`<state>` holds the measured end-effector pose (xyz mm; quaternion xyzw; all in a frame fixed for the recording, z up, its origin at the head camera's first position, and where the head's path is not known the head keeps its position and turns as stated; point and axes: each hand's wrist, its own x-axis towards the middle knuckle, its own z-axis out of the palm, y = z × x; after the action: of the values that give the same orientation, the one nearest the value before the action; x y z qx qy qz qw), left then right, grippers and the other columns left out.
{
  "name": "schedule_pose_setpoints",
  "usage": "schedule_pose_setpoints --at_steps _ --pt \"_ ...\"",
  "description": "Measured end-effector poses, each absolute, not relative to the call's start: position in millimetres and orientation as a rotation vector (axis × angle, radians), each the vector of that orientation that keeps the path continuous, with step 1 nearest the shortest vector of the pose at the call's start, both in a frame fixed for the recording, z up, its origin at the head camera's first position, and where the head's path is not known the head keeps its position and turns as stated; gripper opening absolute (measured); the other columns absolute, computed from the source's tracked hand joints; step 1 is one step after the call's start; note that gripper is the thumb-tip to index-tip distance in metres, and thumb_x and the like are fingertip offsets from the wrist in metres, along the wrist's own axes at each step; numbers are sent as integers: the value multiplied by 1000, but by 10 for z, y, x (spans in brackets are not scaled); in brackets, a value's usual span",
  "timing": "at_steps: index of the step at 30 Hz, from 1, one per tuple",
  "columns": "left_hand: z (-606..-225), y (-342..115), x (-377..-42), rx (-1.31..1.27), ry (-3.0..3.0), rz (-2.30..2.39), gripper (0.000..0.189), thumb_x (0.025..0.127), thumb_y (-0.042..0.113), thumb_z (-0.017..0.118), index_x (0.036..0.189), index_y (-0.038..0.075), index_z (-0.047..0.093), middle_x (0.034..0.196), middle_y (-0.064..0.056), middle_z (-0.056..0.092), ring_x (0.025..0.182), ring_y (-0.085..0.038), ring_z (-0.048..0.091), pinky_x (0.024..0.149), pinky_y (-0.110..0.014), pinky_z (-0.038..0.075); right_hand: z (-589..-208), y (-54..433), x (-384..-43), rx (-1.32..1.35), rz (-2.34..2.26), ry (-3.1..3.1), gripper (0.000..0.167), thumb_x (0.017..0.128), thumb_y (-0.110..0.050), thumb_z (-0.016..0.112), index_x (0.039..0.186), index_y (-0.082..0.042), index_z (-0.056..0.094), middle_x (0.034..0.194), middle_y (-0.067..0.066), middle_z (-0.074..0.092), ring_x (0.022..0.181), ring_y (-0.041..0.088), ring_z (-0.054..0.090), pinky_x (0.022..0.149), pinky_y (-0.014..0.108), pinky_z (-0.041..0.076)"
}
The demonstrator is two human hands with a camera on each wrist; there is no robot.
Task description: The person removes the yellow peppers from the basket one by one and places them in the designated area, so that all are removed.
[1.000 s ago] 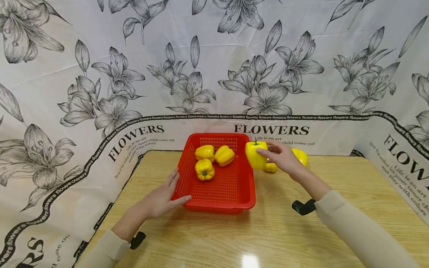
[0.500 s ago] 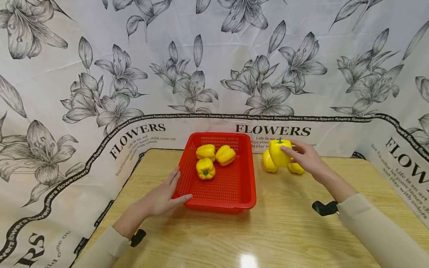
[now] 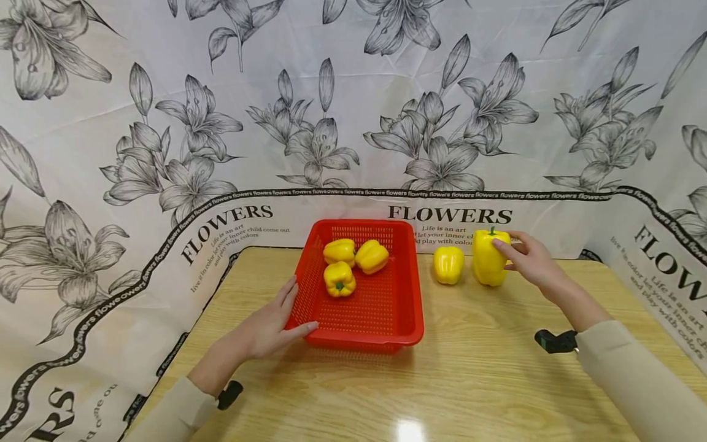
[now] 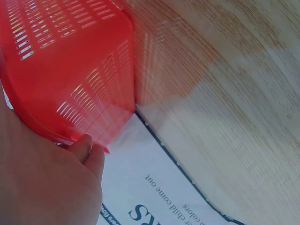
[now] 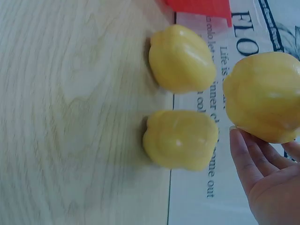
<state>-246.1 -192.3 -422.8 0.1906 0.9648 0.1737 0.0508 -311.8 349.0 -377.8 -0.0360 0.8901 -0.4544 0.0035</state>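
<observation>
My right hand (image 3: 533, 261) pinches a yellow bell pepper (image 3: 490, 258) from its right side, its green stem pointing up. In the right wrist view this held pepper (image 5: 265, 96) appears apart from two others, with the fingers (image 5: 248, 157) against it. One pepper (image 3: 448, 265) rests on the table to its left; another (image 5: 182, 139) is hidden behind the held one in the head view. My left hand (image 3: 259, 328) touches the near left corner of a red perforated basket (image 3: 411, 334), fingers along its left side and thumb on the front rim. Three yellow peppers (image 3: 339, 279) lie inside.
The wood-patterned table (image 3: 353, 393) ends at the back against a white flower-printed cloth (image 3: 353, 147), which also hangs at both sides. The basket stands left of the loose peppers, near the back edge.
My right hand has carried its pepper rightward from beside the basket's right rim, past the left loose pepper, and lower. My left hand has stayed at the basket corner.
</observation>
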Motion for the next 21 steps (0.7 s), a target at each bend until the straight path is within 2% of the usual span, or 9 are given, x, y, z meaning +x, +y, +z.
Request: schedule_pose_setpoints --at_steps 5,9,14,21 --pt "-4229 -1912 -2468 578 2938 525 106 93 76 49 165 7 11 173 1 -6 150 -33 33 115 -50 39 -3829 3682 -3108 -71 -1449 2784 93 106 -57 41 160 9 3 155 43 24 138 54 38 76 16 56" --pt "-4235 -1916 -2463 591 2942 526 109 92 79 46 164 6 11 173 -1 -5 150 -35 34 115 -51 39 -3859 3822 -3096 -48 -1469 2795 91 107 -56 39 160 9 3 155 44 24 137 54 38 72 9 50" --pt "-4237 -1926 -2466 594 2942 523 113 89 85 41 165 6 10 173 0 -6 150 -34 34 116 -50 39 -3886 3942 -3082 21 -1492 2832 91 106 -58 37 160 8 4 154 44 24 134 54 38 70 11 51" --pt "-4233 -1923 -2459 588 2940 523 112 90 83 43 165 6 8 173 -1 -6 148 -35 36 114 -51 40 -3968 4062 -3073 88 -1486 2856 87 108 -55 32 160 8 2 154 45 22 135 57 36 73 17 50"
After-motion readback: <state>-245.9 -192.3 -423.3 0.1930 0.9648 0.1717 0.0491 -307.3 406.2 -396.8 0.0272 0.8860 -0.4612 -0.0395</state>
